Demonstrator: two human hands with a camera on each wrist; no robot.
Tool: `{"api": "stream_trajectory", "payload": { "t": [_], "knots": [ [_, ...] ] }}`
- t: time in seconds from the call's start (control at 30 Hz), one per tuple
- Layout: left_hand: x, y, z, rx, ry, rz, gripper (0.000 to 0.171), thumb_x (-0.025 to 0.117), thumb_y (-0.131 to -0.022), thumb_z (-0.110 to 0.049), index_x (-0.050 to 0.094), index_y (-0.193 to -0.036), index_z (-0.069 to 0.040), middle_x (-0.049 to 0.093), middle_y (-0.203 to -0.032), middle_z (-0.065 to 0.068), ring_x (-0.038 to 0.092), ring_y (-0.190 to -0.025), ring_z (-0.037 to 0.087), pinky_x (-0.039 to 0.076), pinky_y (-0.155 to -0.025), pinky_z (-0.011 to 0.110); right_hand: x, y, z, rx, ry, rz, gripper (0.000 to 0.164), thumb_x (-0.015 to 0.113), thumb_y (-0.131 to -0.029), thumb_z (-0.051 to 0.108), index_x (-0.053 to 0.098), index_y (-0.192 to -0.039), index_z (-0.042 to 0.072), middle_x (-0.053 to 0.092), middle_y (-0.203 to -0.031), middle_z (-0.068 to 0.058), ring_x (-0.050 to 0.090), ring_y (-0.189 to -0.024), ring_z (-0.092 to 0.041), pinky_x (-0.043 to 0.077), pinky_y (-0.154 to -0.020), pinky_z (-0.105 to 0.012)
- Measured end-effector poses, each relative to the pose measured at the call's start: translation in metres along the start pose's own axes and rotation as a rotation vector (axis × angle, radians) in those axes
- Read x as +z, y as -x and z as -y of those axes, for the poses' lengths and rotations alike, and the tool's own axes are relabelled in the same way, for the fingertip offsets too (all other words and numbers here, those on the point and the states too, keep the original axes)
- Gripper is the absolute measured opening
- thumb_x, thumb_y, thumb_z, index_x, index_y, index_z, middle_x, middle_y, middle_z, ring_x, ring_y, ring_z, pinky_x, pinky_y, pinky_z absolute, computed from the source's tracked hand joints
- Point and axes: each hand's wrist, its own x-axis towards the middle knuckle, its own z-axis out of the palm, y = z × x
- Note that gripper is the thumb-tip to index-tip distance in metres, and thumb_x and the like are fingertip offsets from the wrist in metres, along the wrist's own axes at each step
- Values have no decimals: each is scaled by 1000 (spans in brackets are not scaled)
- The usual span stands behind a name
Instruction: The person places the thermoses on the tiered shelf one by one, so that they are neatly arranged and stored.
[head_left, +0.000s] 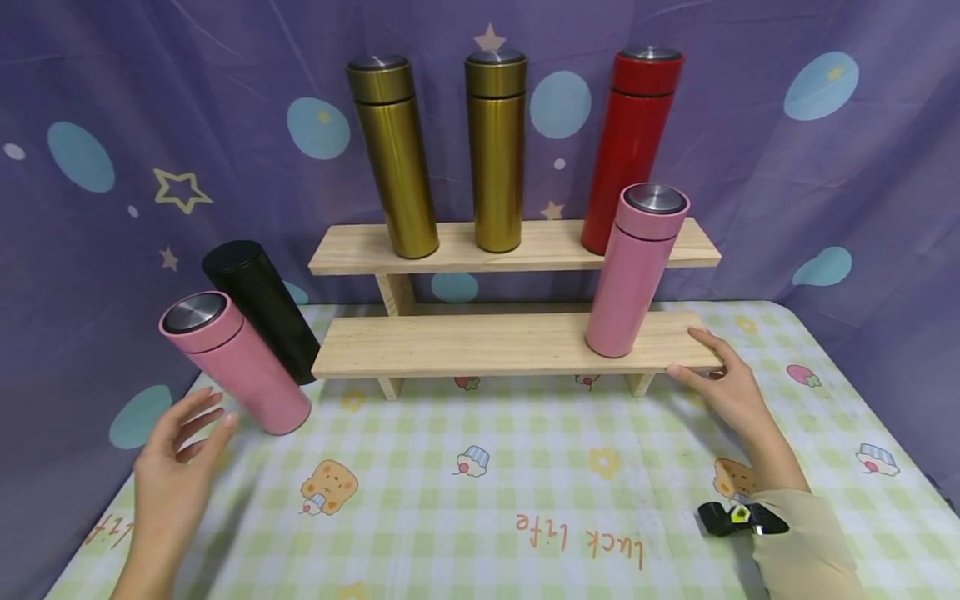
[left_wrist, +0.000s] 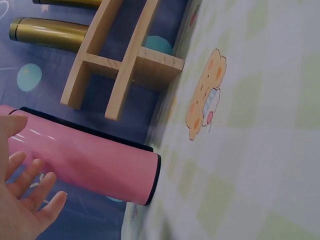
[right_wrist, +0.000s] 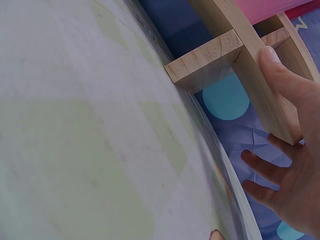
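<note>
On the left, a pink vacuum flask (head_left: pixel 240 367) stands on the tablecloth beside the wooden rack. My left hand (head_left: pixel 176 458) is next to it with fingers spread and loosely bent, gripping nothing; the left wrist view has the fingers (left_wrist: pixel 42 192) in front of the flask's side. Holding the right end of the lower board of the wooden rack (head_left: pixel 450 346), my right hand (head_left: pixel 731 387) has its thumb at the front edge and a finger over the end. A second pink flask (head_left: pixel 630 283) stands on that board, near the right hand.
Behind the left pink flask stands a black flask (head_left: pixel 266 308). The upper board (head_left: pixel 555 237) carries two gold flasks (head_left: pixel 401 167) and a red flask (head_left: pixel 633 142). A checked tablecloth (head_left: pixel 420 483) covers the table, and a purple patterned curtain (head_left: pixel 247 183) hangs behind.
</note>
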Motion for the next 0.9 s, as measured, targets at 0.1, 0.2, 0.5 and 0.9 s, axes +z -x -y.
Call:
{"api": "stream_trajectory", "payload": {
  "t": [0.1, 0.2, 0.5, 0.9],
  "knots": [
    [1, -3, 4, -27, 1, -10, 49, 70, -94, -16, 55, -140, -20, 61, -122, -20, 54, -105, -7, 36, -82, 8, 0, 0, 0, 6, 2, -2, 83, 70, -91, 43, 27, -158, 20, 18, -160, -22, 40, -124, -46, 41, -75, -28],
    [3, -7, 8, -41, 12, -15, 49, 70, -94, -17, 55, -141, -20, 61, -123, -18, 54, -104, -6, 37, -81, 8, 1, 0, 0, 4, 5, -6, 83, 71, -91, 43, 27, -158, 20, 19, -160, -22, 40, -124, -46, 40, -76, -29],
    [5, -19, 20, -63, 149, -13, 51, 70, -93, -10, 53, -141, -16, 60, -125, -10, 56, -106, -1, 40, -80, 8, 1, -1, 1, 1, 12, -10, 83, 71, -91, 44, 27, -158, 19, 20, -160, -22, 40, -122, -46, 40, -77, -32],
    [17, -39, 32, -77, 300, 82, 65, 73, -89, -5, 44, -146, -16, 48, -136, -4, 47, -118, 7, 42, -81, 6, 1, -1, 0, 3, 5, -14, 83, 71, -91, 44, 28, -158, 18, 19, -160, -22, 38, -127, -48, 38, -81, -36]
  ]
}}
